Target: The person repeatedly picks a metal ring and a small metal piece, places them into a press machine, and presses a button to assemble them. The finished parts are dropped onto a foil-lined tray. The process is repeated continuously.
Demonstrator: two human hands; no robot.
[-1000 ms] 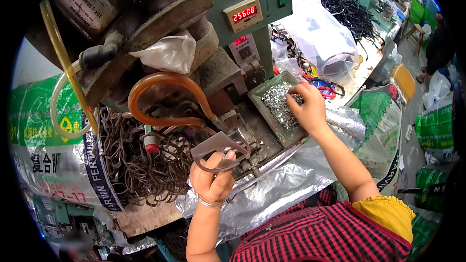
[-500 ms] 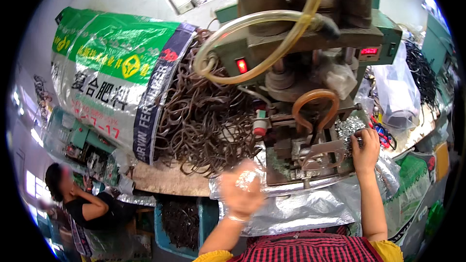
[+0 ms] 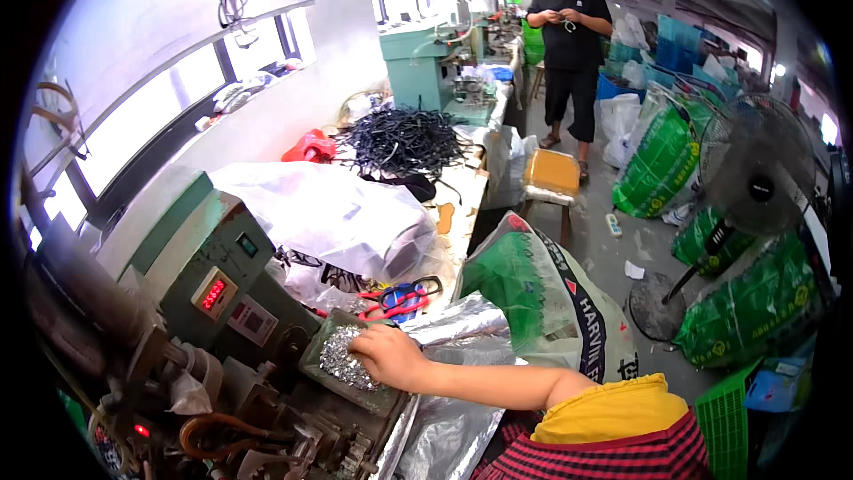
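Head view shows a cluttered workshop counter (image 3: 462,187) by windows; the right hand (image 3: 386,357), fingers curled, rests in a tray (image 3: 313,364) of small silvery parts (image 3: 338,360) angled up-right; left hand unseen.

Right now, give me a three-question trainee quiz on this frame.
1. True or false: the right hand rests on the tray of small shiny metal pieces.
2. What lies just beyond the tray? A scissors with red and blue handles; B a yellow stool; C a fan.
3. Is the left hand in view?
Key: 1 true; 2 A; 3 no.
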